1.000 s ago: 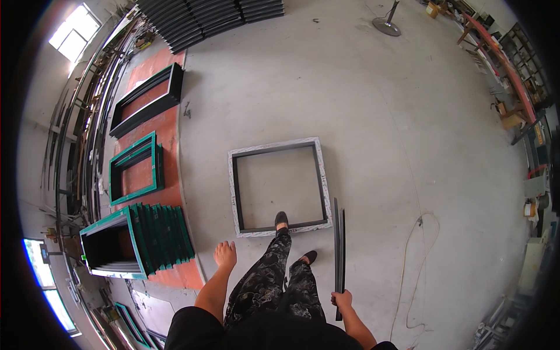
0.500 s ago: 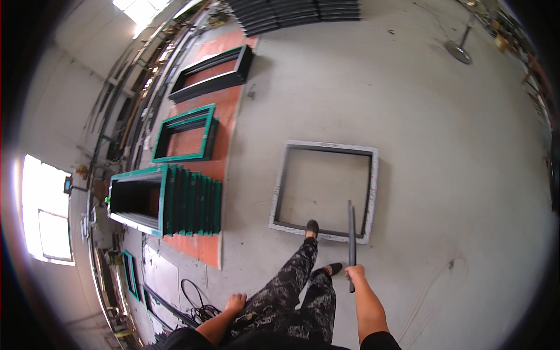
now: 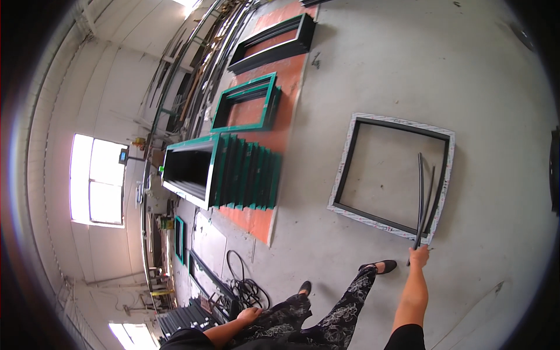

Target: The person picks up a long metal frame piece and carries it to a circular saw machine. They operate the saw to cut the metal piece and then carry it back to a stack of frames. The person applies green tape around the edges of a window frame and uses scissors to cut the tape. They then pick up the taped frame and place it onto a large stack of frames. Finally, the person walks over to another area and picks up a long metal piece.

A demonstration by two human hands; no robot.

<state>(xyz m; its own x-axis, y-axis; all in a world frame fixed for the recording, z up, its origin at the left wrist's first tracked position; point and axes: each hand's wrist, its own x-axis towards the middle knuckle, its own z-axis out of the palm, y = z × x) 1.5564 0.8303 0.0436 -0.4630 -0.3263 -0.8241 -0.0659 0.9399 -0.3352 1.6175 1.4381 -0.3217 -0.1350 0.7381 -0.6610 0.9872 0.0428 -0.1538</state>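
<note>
My right hand (image 3: 419,256) is closed round the lower ends of thin dark grey strips (image 3: 420,192). Two long lengths fan apart above the fist and reach across the view of a square frame (image 3: 345,160). That frame lies flat on the floor, its face covered in pale printed film and its inner sides dark. By my left thigh hangs my left hand (image 3: 249,315), fingers curled in, with nothing showing in them.
A red-orange mat (image 3: 286,111) at the left bears a stack of green-edged frames (image 3: 245,175), smaller green frames (image 3: 271,99) and a black frame (image 3: 300,44). Coiled black cable (image 3: 248,289) lies near my left side. Long profiles (image 3: 195,76) line the wall.
My view has swung left, so floor objects sit farther right. My feet have moved away from the square frame and apart. The strips in my right hand have spread at their far ends.
</note>
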